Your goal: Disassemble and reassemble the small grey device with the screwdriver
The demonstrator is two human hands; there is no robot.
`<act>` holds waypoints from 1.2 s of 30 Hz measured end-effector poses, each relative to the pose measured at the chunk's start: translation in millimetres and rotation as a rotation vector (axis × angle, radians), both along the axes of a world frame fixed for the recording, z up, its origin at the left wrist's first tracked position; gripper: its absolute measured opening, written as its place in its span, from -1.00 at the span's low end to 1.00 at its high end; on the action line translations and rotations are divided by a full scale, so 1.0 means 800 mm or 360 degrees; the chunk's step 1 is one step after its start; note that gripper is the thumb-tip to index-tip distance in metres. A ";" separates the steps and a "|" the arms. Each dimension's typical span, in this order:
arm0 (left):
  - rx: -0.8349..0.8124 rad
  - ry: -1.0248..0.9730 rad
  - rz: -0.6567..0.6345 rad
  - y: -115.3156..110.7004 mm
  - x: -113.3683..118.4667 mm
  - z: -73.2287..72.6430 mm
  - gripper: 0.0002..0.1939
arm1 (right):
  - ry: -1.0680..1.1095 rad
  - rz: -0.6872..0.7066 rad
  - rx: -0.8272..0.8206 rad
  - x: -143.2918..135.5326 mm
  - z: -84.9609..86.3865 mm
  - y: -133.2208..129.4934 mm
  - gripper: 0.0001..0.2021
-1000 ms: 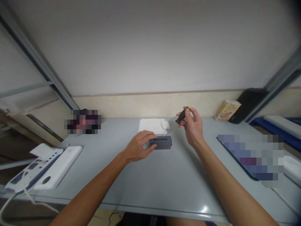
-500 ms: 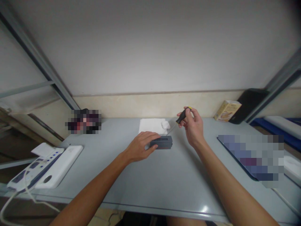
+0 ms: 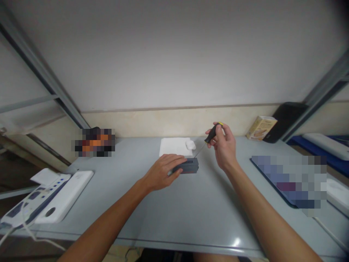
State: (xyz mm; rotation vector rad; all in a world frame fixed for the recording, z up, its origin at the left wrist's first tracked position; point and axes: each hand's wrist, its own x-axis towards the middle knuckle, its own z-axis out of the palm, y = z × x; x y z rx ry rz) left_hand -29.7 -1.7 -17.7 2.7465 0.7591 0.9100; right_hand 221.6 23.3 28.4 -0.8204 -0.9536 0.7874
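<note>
A dark grey box with a row of slots [image 3: 191,166] lies on the grey table [image 3: 174,214]. My left hand [image 3: 165,170] is closed round its left part, fingers over the top and thumb on the near side. In my right hand [image 3: 223,143] is a screwdriver [image 3: 211,134] with a black and yellow handle, held at a slant. Its thin shaft points down and left, and the tip is at the box's upper right edge; whether it touches is too small to tell. Behind the box lies a white sheet [image 3: 173,146] with a crumpled white piece [image 3: 190,145] on it.
At the left are a power strip [image 3: 36,198] with cables and a white flat device [image 3: 68,196]. A blurred object [image 3: 95,142] stands back left. At the right are a yellow box [image 3: 261,128], a black case [image 3: 286,122] and a blurred flat item [image 3: 289,182].
The view has shifted slightly, so the objects at the sides appear a little further left. Both hands keep their holds on the box and the screwdriver.
</note>
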 end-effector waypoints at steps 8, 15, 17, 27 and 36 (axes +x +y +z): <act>0.0083 0.0003 -0.0001 0.001 0.001 -0.004 -0.59 | -0.0005 -0.0005 0.0000 0.001 -0.001 0.001 -0.60; 0.0101 0.0010 0.0004 0.000 0.002 -0.003 -0.60 | 0.0013 0.0015 -0.0004 0.001 -0.001 0.001 -0.62; 0.0095 0.0013 -0.0001 0.000 0.002 -0.003 -0.60 | 0.0012 0.0000 0.0001 0.002 0.000 0.001 -0.62; 0.0096 0.0016 -0.0008 -0.001 0.003 -0.002 -0.60 | 0.0001 -0.0013 0.0039 0.002 0.000 0.000 -0.61; 0.0108 0.0032 -0.0013 -0.001 0.004 0.000 -0.60 | -0.0009 0.0006 0.0063 0.000 -0.001 0.001 -0.62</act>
